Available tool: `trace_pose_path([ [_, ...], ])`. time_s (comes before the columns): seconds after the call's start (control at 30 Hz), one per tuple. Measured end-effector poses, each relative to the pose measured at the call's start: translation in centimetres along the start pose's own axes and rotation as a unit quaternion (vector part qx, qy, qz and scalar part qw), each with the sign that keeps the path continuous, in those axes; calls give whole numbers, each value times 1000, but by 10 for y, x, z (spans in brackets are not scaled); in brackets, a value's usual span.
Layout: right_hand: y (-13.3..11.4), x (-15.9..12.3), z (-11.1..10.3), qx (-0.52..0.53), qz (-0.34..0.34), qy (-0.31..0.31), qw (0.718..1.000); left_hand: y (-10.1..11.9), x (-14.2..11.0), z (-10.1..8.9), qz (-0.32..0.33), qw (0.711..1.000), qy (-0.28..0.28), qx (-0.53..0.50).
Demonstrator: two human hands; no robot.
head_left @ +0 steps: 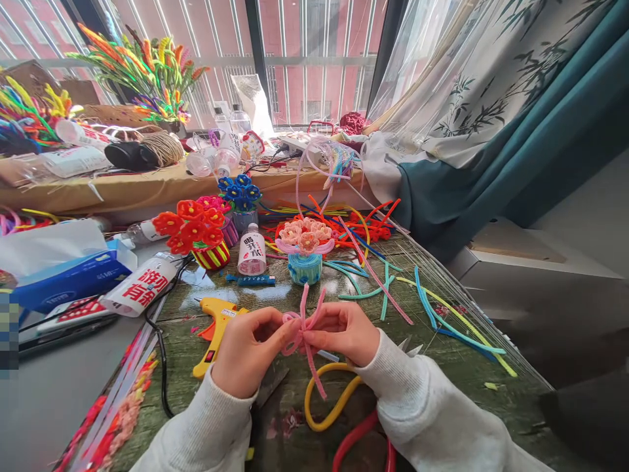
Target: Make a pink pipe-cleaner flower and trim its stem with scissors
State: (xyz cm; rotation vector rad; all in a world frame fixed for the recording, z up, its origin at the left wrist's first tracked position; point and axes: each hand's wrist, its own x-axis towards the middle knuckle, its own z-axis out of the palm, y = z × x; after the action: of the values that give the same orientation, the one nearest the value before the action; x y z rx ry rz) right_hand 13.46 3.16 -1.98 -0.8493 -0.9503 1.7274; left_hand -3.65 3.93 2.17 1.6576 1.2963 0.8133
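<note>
Between my two hands are pink pipe cleaners bent into loops, with loose ends sticking up and one hanging down. My left hand pinches the looped left side between thumb and forefinger. On the other side, my right hand grips near the middle crossing, its fingers curled. A yellow hot glue gun lies just left of my left hand. Beneath my hands, a yellow pipe cleaner curves on the table beside a thick red loop. Scissor blades show partly behind my right wrist.
Beyond my hands stands a blue pot of pink pipe-cleaner flowers, with a red-flowered pot and a bottle to its left. Blue, teal and yellow pipe cleaners lie on the right. A tissue box and a black cord are left.
</note>
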Motion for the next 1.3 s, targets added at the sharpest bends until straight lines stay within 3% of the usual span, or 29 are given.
trace_pose_path([
  [0.23, -8, 0, -4, -3, 21, -49, 999, -4, -5, 10, 10, 994, 88, -66],
  [0.6, -10, -3, 2, -33, -9, -14, 999, 4, -9, 12, 8, 993, 106, -46],
  [0.7, -10, -4, 3, -46, -15, -8, 999, 1, -7, 9, 7, 996, 78, -34],
  [0.83, -13, -5, 2, -59, -27, -13, 998, -3, -2, 2, 5, 1000, -19, -4],
  [0.93, -14, -5, 2, -57, -32, -20, 998, 0, 0, -3, -12, 995, -75, -60],
  [1.13, -14, -4, -1, -21, -28, -48, 998, 6, 0, -7, -30, 982, -120, -145],
  [1.3, -14, -2, -4, 3, -1, -83, 997, 4, -1, -9, -9, 984, -123, -132],
])
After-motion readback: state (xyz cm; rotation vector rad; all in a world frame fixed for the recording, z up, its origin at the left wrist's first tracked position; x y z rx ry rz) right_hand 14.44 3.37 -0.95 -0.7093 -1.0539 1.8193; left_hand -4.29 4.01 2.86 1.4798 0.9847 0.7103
